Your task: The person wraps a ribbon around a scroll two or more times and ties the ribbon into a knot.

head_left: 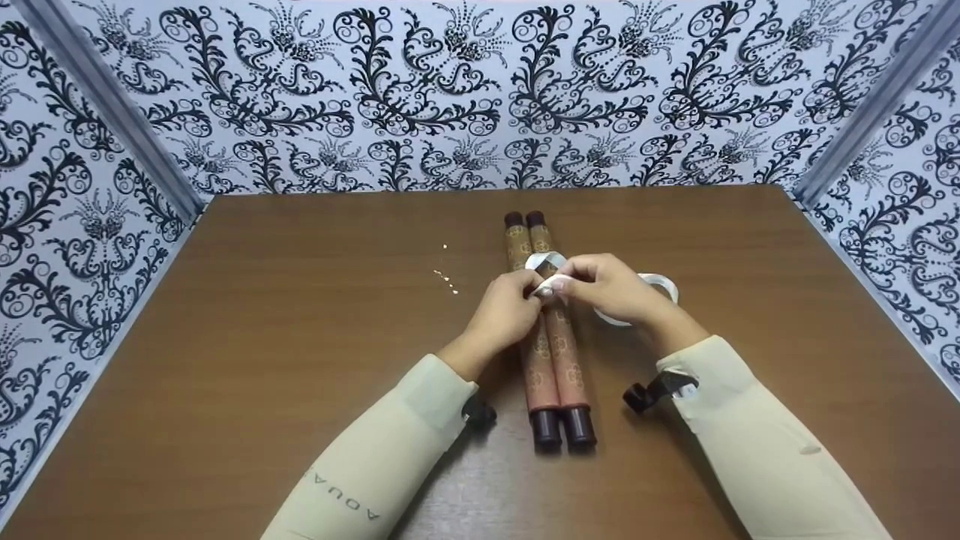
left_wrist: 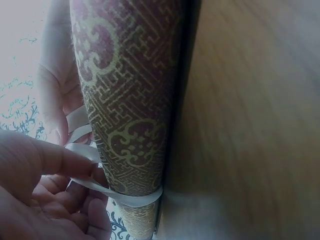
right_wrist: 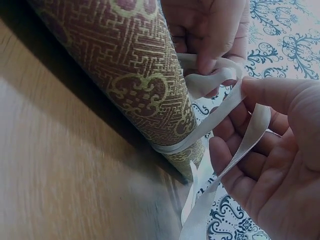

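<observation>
A: State of the left hand [head_left: 504, 309]?
B: Closed in a pinch on the white ribbon [right_wrist: 215, 119], thumb against index finger, the remaining fingers curled beneath.
A: Right hand [head_left: 611, 286]?
B: Also pinching the ribbon, between thumb and forefinger; other fingers loosely bent, with a length of ribbon passing across them. Both hands are over the two rolls, nearly meeting.
A: Ribbon position?
B: One band circles the patterned rolls [head_left: 566, 360] around mid-length. A loop stands up just beyond the fingertips; a loose length curves on the table [head_left: 262, 337] to the right of the rolls. The crossing is partly covered by fingers, so I can't fairly say whether a knot is formed.
A: Orientation of the rolls?
B: Lying flat, side by side and touching. Long axis runs away from the person, far ends leaning slightly left. Dark caps [head_left: 547, 431] finish the near ends; similar ones show at the far ends.
A: Arm pose?
B: Forearms in pale sleeves [head_left: 375, 450] slant inward from either side, wrists straddling the rolls, backs of the hands largely uppermost.
A: Anything else?
B: Small pale specks [head_left: 454, 292] left of the rolls, well apart from them.
</observation>
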`<state>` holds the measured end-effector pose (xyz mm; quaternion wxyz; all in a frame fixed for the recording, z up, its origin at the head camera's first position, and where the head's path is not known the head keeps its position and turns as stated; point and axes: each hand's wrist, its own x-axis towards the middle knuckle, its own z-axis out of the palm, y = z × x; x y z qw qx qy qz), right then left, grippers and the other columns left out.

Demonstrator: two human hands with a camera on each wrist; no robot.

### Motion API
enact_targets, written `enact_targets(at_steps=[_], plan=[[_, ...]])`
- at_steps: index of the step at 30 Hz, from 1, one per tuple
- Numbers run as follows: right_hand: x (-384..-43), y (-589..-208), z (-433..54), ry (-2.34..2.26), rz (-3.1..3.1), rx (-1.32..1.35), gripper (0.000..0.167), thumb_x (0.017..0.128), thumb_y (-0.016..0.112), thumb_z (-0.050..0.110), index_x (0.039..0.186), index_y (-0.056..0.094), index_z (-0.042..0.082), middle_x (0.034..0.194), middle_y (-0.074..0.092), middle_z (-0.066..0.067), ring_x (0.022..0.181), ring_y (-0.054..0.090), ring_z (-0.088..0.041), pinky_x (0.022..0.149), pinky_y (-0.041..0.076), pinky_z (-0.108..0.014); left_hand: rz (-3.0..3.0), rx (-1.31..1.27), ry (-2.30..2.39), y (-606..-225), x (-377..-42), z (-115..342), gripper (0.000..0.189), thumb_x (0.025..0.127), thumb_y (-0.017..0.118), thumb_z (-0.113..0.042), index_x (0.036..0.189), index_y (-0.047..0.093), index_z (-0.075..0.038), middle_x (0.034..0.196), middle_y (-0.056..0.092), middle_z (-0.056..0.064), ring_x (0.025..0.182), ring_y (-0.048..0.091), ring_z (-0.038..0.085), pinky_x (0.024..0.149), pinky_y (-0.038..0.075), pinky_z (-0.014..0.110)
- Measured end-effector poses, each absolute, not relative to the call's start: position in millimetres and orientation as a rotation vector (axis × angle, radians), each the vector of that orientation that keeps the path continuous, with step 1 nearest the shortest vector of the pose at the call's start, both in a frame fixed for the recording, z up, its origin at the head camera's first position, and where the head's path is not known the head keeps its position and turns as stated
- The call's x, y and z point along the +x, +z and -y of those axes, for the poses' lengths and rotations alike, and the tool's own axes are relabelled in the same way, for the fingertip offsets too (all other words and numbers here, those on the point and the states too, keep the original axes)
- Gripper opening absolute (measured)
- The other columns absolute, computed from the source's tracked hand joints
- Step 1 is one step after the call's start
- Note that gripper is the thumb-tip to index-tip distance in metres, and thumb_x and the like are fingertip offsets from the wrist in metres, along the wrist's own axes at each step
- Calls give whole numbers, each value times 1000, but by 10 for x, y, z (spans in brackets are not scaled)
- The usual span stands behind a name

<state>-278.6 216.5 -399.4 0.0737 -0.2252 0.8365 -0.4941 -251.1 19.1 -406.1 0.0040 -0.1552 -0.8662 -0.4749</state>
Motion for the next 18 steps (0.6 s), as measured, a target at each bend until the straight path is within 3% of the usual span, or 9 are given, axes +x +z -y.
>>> enact_targets(at_steps=[8,11,18], plan=[[-2785,-4012,-2148,-1508,-2487,-668,18,99,70,15,95,74,-2,83,66,-3,80,60,-12,73,48,-21,2668,-482,-1518,-4064,-2518,-188,7,91,70,1,91,73,-6,86,70,4,81,58,14,76,50,28],[-2786,-4018,-2145,-1527,-2477,-669,18,99,70,14,95,73,-3,85,67,-3,82,61,-12,75,50,-21,2667,-467,-1552,-4054,-2519,-186,4,91,75,-3,92,72,-6,88,70,3,83,58,13,77,49,27],[-2785,-4031,-2146,-1513,-2491,-649,18,100,69,15,98,74,-3,94,70,-4,91,63,-13,82,50,-21,2668,-381,-1596,-4039,-2505,-188,17,87,80,-7,95,65,-9,90,63,-1,84,55,12,77,47,25]])
